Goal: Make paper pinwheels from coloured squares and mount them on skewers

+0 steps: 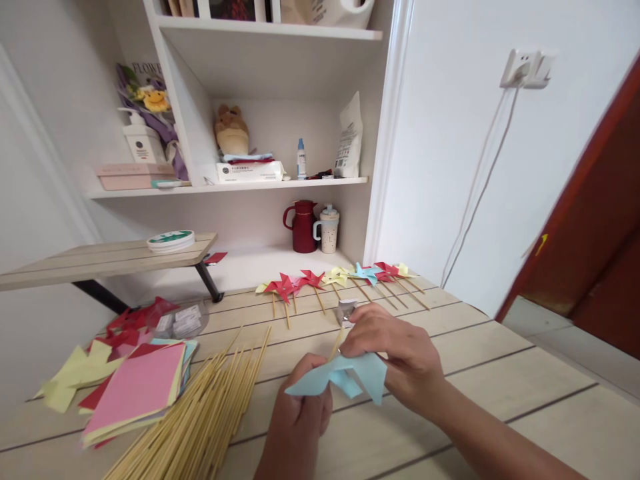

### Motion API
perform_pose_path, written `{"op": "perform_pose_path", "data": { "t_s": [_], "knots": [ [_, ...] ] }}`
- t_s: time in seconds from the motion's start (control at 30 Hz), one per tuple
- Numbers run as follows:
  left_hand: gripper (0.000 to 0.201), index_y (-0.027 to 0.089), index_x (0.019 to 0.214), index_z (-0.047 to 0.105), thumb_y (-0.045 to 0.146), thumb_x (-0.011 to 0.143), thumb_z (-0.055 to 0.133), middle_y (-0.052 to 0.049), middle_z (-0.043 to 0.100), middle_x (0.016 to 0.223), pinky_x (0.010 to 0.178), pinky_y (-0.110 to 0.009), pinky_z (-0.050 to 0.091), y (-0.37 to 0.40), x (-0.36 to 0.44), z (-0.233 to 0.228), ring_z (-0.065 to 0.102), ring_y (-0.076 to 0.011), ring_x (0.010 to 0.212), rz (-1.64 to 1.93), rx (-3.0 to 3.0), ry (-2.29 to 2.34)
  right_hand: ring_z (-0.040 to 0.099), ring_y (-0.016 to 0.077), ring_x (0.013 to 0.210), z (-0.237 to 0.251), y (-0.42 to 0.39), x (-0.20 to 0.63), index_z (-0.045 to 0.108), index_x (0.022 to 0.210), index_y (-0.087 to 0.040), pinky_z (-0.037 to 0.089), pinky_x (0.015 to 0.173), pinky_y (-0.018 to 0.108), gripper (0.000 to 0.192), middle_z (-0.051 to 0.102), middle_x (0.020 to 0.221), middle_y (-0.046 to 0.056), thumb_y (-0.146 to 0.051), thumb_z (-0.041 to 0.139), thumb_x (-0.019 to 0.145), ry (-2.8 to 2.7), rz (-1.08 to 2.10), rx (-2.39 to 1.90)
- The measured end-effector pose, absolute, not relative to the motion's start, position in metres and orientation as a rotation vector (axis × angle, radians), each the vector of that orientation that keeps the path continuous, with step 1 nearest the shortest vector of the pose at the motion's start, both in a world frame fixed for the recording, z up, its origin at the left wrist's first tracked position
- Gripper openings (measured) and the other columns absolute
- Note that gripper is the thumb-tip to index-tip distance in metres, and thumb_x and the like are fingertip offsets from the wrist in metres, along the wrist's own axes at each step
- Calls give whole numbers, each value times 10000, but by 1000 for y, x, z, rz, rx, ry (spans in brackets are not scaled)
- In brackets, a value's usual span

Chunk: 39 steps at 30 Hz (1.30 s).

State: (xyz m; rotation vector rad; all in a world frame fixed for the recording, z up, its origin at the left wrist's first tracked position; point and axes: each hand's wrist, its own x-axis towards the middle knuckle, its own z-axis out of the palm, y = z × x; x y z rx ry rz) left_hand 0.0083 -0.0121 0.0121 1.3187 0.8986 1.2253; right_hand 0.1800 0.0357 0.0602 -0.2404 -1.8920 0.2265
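A light blue paper pinwheel (367, 373) is held low over the table between my two hands. My left hand (303, 400) is closed on it from below and behind, its fingertips partly covered by the paper. Curled over the far side, my right hand (400, 350) has its thumb and fingers closed at the pinwheel and its thin wooden stick (337, 343). Just beyond those fingers a small shiny silver piece (346, 311) shows; whether they touch it I cannot tell. Where paper and stick meet is hidden.
Left of my hands lie a bundle of wooden sticks (200, 413), stacked coloured paper squares (140, 387), folded yellow paper (75, 377) and a clear container (183, 321). Several pinwheels on sticks (283, 287) line the back. A raised wooden stand (110, 260) is at left; shelves rise behind.
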Motion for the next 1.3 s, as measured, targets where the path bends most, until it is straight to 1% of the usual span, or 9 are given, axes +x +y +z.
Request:
{"op": "perform_pose_path", "data": {
  "t_s": [0.2,0.43,0.63,0.87,0.97,1.07,1.2,1.3],
  "knots": [
    [323,199,787,528,500,903,527,100,267,526,451,-219,148,-13,7,12,173,-70,469,1277,1326,901,637,164,686,61,35,180,693,934,-183,506,831,425,188,738,789,37,-45,590,857,-1901,214,-232],
    [324,197,803,564,497,912,512,99,262,520,459,-228,133,-17,9,16,170,-69,464,1288,1376,960,631,163,678,63,33,179,697,915,-175,500,824,428,201,736,766,43,-19,589,847,-1902,219,-232],
    [365,196,810,585,546,891,521,96,242,528,457,-225,127,-15,7,13,174,-74,471,1293,1398,980,636,168,694,62,32,179,695,935,-181,499,825,429,197,740,787,45,-29,599,852,-1907,221,-232],
    [351,191,829,620,524,891,526,87,245,543,455,-226,138,-16,7,15,184,-82,479,1308,1416,990,632,167,688,62,32,179,694,931,-185,502,815,430,162,738,778,42,-69,597,874,-1901,224,-225],
    [330,191,815,632,496,889,532,76,263,560,458,-225,165,-17,7,18,203,-90,496,1343,1442,1013,633,165,688,62,32,179,693,931,-190,505,816,428,161,740,782,39,-74,596,877,-1899,226,-228],
    [290,190,798,651,438,894,537,65,331,564,484,-222,236,-18,8,22,258,-97,511,1402,1524,1061,638,164,691,62,32,178,694,929,-191,507,821,425,164,743,783,37,-70,598,875,-1899,223,-232],
    [239,196,831,694,360,898,534,18,566,645,584,-222,388,-18,7,22,446,-123,570,1493,1638,1113,643,164,683,63,32,178,696,930,-194,514,827,426,143,746,780,37,-106,588,897,-1899,216,-238],
    [234,211,928,724,324,906,520,-16,686,737,656,-235,462,-16,4,14,591,-163,655,1546,1708,1166,633,165,666,63,32,178,698,930,-205,521,822,429,149,740,762,35,-137,565,919,-1901,209,-250]
  ]
}}
